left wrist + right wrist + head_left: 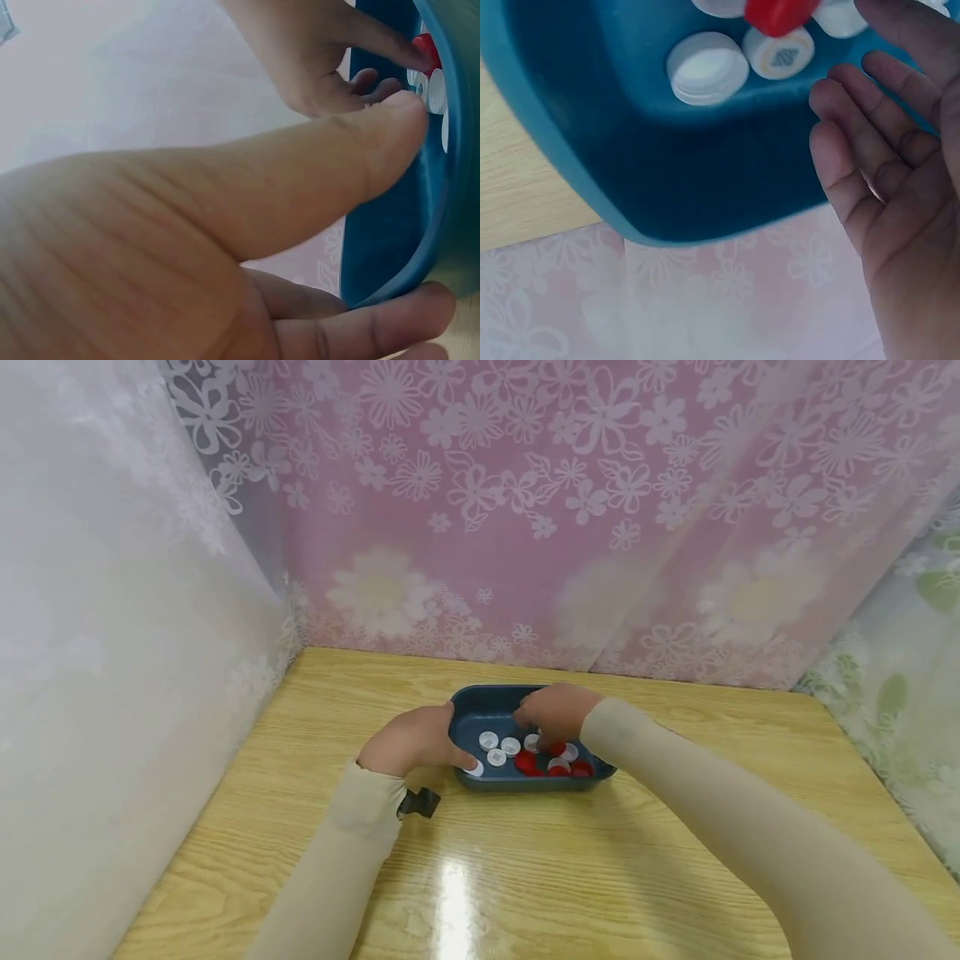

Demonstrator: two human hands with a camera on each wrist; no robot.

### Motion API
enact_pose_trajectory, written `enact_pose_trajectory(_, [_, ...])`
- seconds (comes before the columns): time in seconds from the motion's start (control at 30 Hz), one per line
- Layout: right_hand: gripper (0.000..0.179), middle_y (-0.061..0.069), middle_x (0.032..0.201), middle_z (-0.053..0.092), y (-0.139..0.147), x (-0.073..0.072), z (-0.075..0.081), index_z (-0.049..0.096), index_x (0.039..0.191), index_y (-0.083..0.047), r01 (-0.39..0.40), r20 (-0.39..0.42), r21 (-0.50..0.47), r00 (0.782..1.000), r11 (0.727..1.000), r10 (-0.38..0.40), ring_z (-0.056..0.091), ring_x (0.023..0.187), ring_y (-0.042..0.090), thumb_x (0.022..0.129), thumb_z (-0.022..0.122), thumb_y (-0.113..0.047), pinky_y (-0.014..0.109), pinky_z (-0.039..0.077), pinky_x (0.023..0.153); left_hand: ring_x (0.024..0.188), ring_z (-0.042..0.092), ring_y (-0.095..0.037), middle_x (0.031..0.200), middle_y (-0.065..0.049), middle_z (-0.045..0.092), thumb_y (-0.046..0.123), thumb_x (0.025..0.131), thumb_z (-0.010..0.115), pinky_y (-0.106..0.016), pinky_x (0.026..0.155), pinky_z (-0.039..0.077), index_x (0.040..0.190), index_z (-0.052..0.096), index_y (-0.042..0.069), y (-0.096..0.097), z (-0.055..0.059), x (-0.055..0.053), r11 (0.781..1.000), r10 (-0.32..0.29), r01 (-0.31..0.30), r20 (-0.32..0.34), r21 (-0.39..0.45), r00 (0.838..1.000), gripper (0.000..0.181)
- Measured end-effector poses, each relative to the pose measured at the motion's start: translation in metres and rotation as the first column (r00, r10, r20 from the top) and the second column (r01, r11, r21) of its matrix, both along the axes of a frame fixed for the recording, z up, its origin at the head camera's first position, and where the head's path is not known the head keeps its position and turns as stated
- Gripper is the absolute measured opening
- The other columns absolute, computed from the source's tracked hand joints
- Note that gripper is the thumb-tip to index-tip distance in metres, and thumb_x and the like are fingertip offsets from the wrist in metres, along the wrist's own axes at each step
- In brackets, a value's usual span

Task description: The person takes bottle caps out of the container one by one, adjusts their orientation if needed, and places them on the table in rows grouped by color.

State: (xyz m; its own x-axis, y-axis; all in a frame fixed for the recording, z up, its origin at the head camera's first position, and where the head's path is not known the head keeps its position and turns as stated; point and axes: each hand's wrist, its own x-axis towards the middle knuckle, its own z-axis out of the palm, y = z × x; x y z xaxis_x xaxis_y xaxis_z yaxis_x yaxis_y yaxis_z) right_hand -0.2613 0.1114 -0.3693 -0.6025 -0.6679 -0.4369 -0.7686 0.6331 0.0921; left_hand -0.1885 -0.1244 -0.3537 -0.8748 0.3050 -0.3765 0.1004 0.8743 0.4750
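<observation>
Brace the blue tray (517, 785) at its left edge with the wide-spread left hand (416, 739), and work the loosely bent, seemingly empty right hand (558, 710) lightly among white caps (511, 747) along the tray's near edge and red caps (526, 762) toward its near right corner.

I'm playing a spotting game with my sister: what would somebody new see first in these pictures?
Probably the bright red bottle caps toward the near right of the blue tray, with white bottle caps beside them. Next, the left hand at the tray's left end and the right hand over the caps. Behind the table hangs a pink flowered cloth.
</observation>
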Motion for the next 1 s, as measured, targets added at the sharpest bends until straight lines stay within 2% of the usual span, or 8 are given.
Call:
enact_pose_trajectory(0.13, [0.032,0.0,0.111,0.073,0.001,0.006,-0.003,0.075,0.122,-0.017,-0.016,0.012,0.014,1.0,1.0,0.016,0.067,0.094,0.017,0.092,0.081,-0.024,0.037,0.059,0.091,0.148,0.041,-0.032,0.166,-0.012,0.035,0.051,0.084,0.084,-0.05,0.116,0.041,0.164,0.025,0.003,0.002,0.0,0.0,1.0,0.006,-0.006,-0.004,-0.014,1.0,0.11])
enact_pose_trajectory(0.33, [0.034,0.003,0.117,0.072,0.004,0.005,-0.008,0.073,0.126,-0.015,-0.058,-0.037,-0.002,0.998,0.998,0.057,0.069,0.098,0.019,0.093,0.079,-0.023,0.037,0.059,0.093,0.146,0.044,-0.032,0.165,-0.012,0.036,0.05,0.083,0.085,-0.049,0.116,0.042,0.165,0.022,0.002,0.004,-0.001,0.001,1.0,0.003,-0.002,0.004,-0.03,1.0,0.114])
enact_pose_trajectory(0.43, [0.034,0.005,0.118,0.07,0.007,0.001,-0.002,0.07,0.125,-0.011,-0.058,-0.079,-0.094,0.996,0.994,0.051,0.068,0.1,0.021,0.092,0.079,-0.019,0.038,0.059,0.092,0.146,0.044,-0.032,0.165,-0.013,0.037,0.048,0.083,0.086,-0.049,0.116,0.041,0.164,0.022,0.002,0.005,-0.001,0.0,0.999,0.015,-0.015,0.002,-0.034,1.0,0.113])
enact_pose_trajectory(0.53, [0.028,0.002,0.112,0.066,0.01,0.001,0.011,0.066,0.117,-0.011,-0.034,-0.087,-0.253,0.996,0.967,0.012,0.063,0.095,0.019,0.092,0.078,-0.015,0.035,0.058,0.087,0.144,0.045,-0.032,0.164,-0.013,0.038,0.047,0.083,0.087,-0.048,0.116,0.042,0.164,0.022,0.002,0.006,-0.001,0.0,0.999,0.018,-0.018,-0.001,-0.033,1.0,0.113])
enact_pose_trajectory(0.6, [0.022,-0.001,0.105,0.062,0.014,0.003,0.019,0.063,0.112,-0.014,0.0,-0.053,-0.375,0.998,0.927,-0.022,0.059,0.089,0.019,0.094,0.076,-0.016,0.033,0.055,0.081,0.144,0.046,-0.032,0.164,-0.014,0.038,0.048,0.082,0.087,-0.048,0.115,0.043,0.165,0.021,0.002,0.006,-0.001,0.001,0.999,0.015,-0.015,0.004,-0.04,1.0,0.116])
enact_pose_trajectory(0.7, [0.016,-0.003,0.099,0.06,0.021,0.011,0.028,0.062,0.107,-0.018,0.052,0.001,-0.547,0.998,0.835,-0.061,0.057,0.085,0.019,0.097,0.073,-0.024,0.033,0.051,0.076,0.144,0.046,-0.032,0.164,-0.014,0.037,0.048,0.08,0.089,-0.048,0.115,0.043,0.165,0.017,0.002,0.007,-0.001,0.002,0.999,0.017,-0.016,0.016,-0.044,1.0,0.12])
enact_pose_trajectory(0.83, [0.016,-0.004,0.094,0.061,0.031,0.03,0.032,0.063,0.106,-0.018,0.083,0.01,-0.733,0.994,0.675,-0.111,0.057,0.084,0.021,0.098,0.071,-0.029,0.035,0.051,0.074,0.146,0.044,-0.032,0.166,-0.014,0.035,0.046,0.08,0.089,-0.049,0.115,0.042,0.166,0.014,0.003,0.007,0.0,0.003,0.999,0.027,-0.026,0.018,-0.03,0.999,0.122])
enact_pose_trajectory(1.0, [0.027,-0.002,0.11,0.065,0.033,0.062,0.032,0.066,0.117,-0.011,0.033,-0.057,-0.878,0.983,0.478,-0.172,0.061,0.099,0.017,0.093,0.077,-0.014,0.038,0.056,0.089,0.148,0.041,-0.032,0.167,-0.013,0.033,0.046,0.08,0.089,-0.049,0.117,0.04,0.166,0.012,0.003,0.007,0.0,0.003,0.999,0.027,-0.026,0.018,-0.027,0.999,0.123])
